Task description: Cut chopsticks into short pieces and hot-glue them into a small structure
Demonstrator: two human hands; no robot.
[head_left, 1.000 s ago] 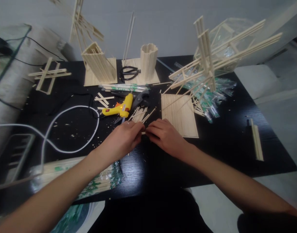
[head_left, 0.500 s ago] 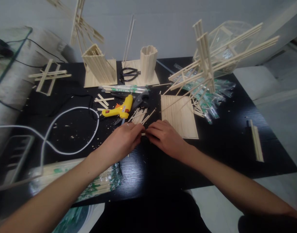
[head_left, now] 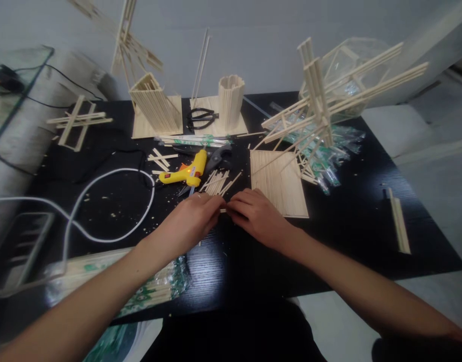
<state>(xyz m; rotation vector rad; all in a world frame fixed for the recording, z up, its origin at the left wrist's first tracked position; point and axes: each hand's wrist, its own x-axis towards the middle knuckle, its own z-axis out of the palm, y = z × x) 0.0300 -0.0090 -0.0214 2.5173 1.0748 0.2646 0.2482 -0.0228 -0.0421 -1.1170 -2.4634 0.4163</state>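
My left hand (head_left: 195,215) and my right hand (head_left: 255,213) meet over the black table, fingertips nearly touching. Between them a short bit of pale wooden stick (head_left: 223,210) shows; both hands have their fingers closed on it, and most of it is hidden. Just beyond the fingers lies a pile of short cut sticks (head_left: 215,182). A yellow hot glue gun (head_left: 185,173) rests behind my left hand, beside dark-handled pliers (head_left: 217,157). Past my right hand is a flat panel of sticks (head_left: 278,183) laid side by side.
Two stick towers (head_left: 155,103) (head_left: 231,100) on bases stand at the back. A windmill-like stick frame (head_left: 319,105) rises at right over plastic wrappers (head_left: 329,151). A white cable (head_left: 97,240) loops at left, above packaged sticks (head_left: 155,286). Black scissors (head_left: 201,118) lie at the back.
The camera view has shifted very slightly. Both hands stay together at the same spot with the stick between them.
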